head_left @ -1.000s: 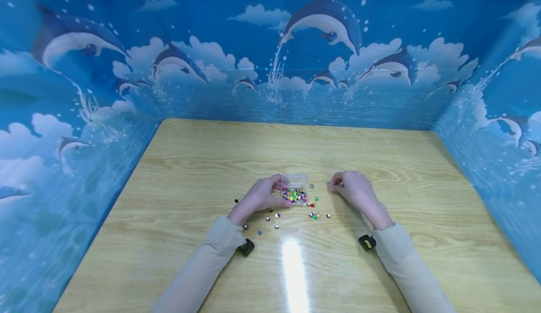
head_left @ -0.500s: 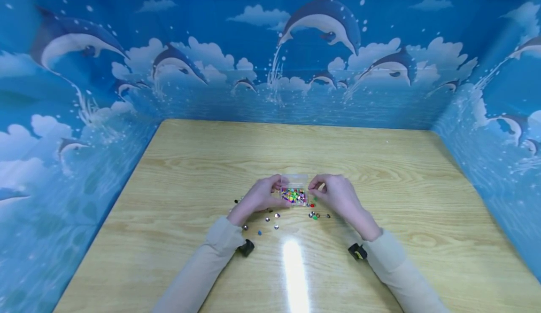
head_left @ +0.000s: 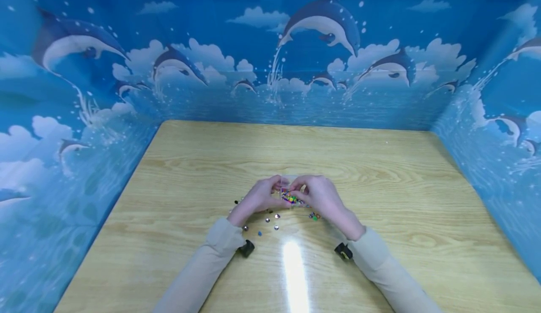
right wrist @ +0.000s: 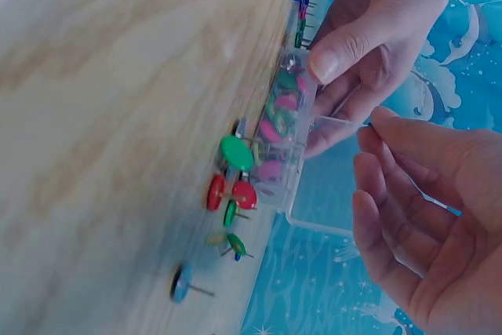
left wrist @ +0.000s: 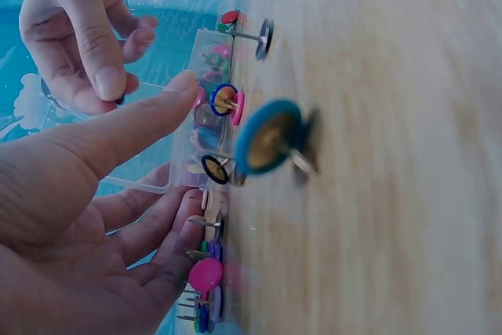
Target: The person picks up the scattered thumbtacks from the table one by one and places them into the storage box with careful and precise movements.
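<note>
My left hand (head_left: 259, 195) holds a small clear plastic box (right wrist: 295, 166) on the table, thumb on its near side and fingers behind. Its hinged lid (right wrist: 325, 178) stands open toward the far side. Multicoloured thumbtacks (head_left: 290, 198) fill the box. Directly over it is my right hand (head_left: 323, 198), thumb and index finger pinched together. A dark bit of a thumbtack (left wrist: 119, 100) shows between those fingertips; the rest is hidden by them. Beside the box in the right wrist view lie a green thumbtack (right wrist: 236, 153) and a red thumbtack (right wrist: 244, 194).
Loose silver thumbtacks (head_left: 276, 216) and a blue one (head_left: 259, 233) are scattered near my left wrist. A small cluster of thumbtacks (head_left: 314, 216) lies below my right hand. The wood-grain table (head_left: 203, 153) is bordered by a dolphin-print curtain (head_left: 220, 101).
My right hand has moved left from the silver thumbtack at the right, past the box's right side, to above the open box. My left hand has stayed on the box.
</note>
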A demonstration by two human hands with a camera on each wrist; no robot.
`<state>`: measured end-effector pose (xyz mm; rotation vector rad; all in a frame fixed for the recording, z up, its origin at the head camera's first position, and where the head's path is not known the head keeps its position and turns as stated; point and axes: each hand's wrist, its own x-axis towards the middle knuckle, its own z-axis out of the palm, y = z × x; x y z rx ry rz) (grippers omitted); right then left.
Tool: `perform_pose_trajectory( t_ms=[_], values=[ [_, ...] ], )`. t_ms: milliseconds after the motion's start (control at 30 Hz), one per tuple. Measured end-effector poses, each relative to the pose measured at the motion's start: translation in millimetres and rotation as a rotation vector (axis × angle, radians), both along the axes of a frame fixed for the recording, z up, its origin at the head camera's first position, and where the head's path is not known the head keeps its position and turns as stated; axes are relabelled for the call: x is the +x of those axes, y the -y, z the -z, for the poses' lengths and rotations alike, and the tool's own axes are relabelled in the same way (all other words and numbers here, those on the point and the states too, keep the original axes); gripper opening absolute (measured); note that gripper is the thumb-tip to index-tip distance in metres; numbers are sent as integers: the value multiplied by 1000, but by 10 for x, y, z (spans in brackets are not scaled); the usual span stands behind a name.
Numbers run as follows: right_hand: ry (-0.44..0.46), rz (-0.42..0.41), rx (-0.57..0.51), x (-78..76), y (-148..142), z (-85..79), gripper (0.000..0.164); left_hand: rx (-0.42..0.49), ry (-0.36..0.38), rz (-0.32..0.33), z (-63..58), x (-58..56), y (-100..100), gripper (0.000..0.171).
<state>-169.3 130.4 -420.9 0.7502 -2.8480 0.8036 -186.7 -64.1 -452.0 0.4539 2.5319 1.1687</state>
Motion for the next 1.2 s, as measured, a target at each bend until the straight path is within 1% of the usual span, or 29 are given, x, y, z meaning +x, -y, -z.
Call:
perform_pose_trajectory(
  t_ms=[133,267,400,533,700,800,900,1033,1200],
  values=[
    [-8,-22,-12,0,15,29,10,8,-2,5,1,0,5,65],
    [11,-31,-19,-1,-16,40,14,8,0,7,-3,2,8,65],
    [54,4,-7,-7,-92,14,13,2,0,1,-11,5,6,64],
    [77,71,11,-27,-200,-48,9,-10,-4,-5,-19,8,-1,64],
    [36,137,35,-101,-368,-106,9,-27,-5,-12,-19,11,-9,63],
    [-14,163,53,-173,-474,-101,9,-27,4,-15,-23,16,-11,62],
    [-34,186,79,-246,-578,-70,11,-29,7,-13,-18,16,-9,62],
    [24,197,138,-317,-680,-23,14,-25,4,-14,-13,16,-6,62],
    [103,202,225,-359,-730,29,10,-23,3,-14,-16,21,-9,62]
  ],
)
